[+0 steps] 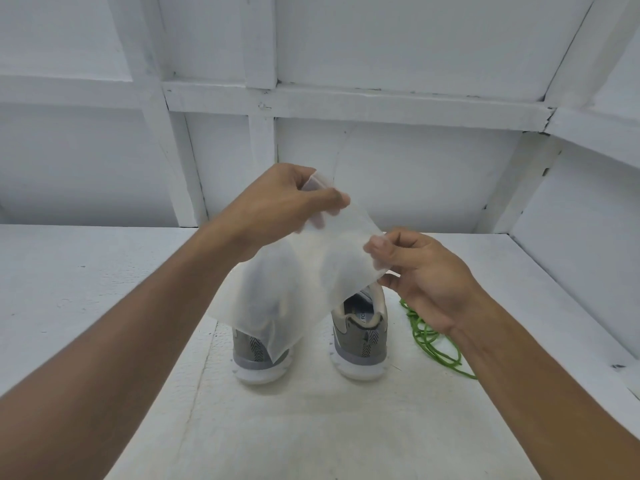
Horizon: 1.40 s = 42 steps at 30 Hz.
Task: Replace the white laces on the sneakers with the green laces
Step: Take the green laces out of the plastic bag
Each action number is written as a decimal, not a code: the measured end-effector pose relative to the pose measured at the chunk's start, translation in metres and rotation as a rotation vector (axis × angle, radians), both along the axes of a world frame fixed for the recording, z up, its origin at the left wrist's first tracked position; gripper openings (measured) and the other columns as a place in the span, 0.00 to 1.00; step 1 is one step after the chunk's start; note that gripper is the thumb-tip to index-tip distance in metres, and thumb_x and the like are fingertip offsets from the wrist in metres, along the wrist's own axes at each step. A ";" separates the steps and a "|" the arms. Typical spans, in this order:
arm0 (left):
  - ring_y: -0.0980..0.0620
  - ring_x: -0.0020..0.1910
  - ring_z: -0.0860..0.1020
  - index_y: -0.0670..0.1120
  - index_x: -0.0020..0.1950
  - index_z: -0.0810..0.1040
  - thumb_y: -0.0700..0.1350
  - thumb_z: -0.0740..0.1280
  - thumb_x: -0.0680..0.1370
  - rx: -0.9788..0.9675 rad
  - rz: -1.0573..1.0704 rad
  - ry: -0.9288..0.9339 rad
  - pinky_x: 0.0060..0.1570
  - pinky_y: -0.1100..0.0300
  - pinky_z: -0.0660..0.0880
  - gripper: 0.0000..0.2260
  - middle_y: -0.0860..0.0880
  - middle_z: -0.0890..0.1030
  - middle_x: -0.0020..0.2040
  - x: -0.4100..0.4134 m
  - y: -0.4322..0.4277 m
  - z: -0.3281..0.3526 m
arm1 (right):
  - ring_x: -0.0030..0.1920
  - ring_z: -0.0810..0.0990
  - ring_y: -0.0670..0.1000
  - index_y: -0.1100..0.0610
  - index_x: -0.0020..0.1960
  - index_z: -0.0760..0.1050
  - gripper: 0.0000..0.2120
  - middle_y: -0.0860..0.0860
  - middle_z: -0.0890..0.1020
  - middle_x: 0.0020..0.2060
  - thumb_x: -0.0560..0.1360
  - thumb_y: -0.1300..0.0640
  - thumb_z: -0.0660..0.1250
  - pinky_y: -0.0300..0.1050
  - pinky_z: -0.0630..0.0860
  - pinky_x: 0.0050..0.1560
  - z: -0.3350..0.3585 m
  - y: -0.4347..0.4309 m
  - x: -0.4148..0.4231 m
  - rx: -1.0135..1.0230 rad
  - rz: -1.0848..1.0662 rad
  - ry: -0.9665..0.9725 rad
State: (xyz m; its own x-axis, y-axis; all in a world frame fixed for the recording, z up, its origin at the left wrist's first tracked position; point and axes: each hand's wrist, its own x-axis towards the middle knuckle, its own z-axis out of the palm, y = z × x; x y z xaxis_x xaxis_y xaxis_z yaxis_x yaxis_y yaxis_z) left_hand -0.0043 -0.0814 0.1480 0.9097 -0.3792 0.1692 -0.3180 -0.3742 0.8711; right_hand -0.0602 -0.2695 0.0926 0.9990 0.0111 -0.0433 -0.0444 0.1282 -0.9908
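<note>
Two grey sneakers with white soles stand side by side on the white table, heels toward me: the left sneaker (258,358) and the right sneaker (360,337). A translucent white plastic bag (298,282) hangs in the air above them and hides their fronts. My left hand (277,206) pinches the bag's top corner. My right hand (426,271) pinches its right edge, lower down. A tangle of green laces (433,341) lies on the table right of the right sneaker, partly behind my right wrist. The white laces are hidden.
The white table (311,427) runs up to a white panelled wall (381,161) at the back. A side wall (588,220) closes in on the right.
</note>
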 end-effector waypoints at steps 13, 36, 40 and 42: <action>0.58 0.32 0.75 0.46 0.35 0.84 0.50 0.76 0.70 -0.069 0.016 0.012 0.33 0.68 0.68 0.09 0.56 0.82 0.33 0.005 0.000 -0.002 | 0.34 0.72 0.46 0.58 0.38 0.80 0.04 0.49 0.80 0.37 0.67 0.57 0.71 0.40 0.69 0.39 0.002 -0.005 -0.004 0.028 -0.043 -0.019; 0.58 0.28 0.71 0.42 0.37 0.83 0.49 0.76 0.68 -0.149 -0.006 0.115 0.33 0.62 0.66 0.10 0.54 0.81 0.32 0.007 0.006 -0.005 | 0.47 0.80 0.46 0.53 0.50 0.80 0.14 0.46 0.83 0.48 0.69 0.46 0.72 0.45 0.72 0.48 0.018 -0.012 0.000 -0.314 0.045 -0.058; 0.58 0.30 0.73 0.44 0.35 0.84 0.49 0.75 0.70 -0.095 -0.050 0.089 0.36 0.60 0.67 0.09 0.55 0.82 0.36 0.002 -0.001 -0.008 | 0.45 0.79 0.45 0.55 0.48 0.82 0.11 0.48 0.83 0.43 0.73 0.47 0.72 0.46 0.72 0.51 0.027 -0.001 0.006 -0.421 0.021 -0.106; 0.57 0.31 0.74 0.45 0.35 0.85 0.50 0.75 0.70 -0.088 -0.061 0.076 0.36 0.60 0.68 0.09 0.54 0.83 0.38 0.002 -0.003 -0.008 | 0.42 0.77 0.45 0.57 0.43 0.81 0.08 0.49 0.82 0.40 0.73 0.51 0.72 0.43 0.71 0.48 0.029 0.003 0.008 -0.430 -0.004 -0.110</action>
State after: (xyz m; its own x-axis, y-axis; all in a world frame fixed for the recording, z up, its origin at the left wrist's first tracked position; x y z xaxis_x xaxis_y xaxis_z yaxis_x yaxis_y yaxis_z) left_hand -0.0028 -0.0840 0.1397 0.8969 -0.4207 0.1362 -0.2700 -0.2770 0.9221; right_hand -0.0522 -0.2666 0.1212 0.9979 0.0112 0.0637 0.0641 -0.2966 -0.9528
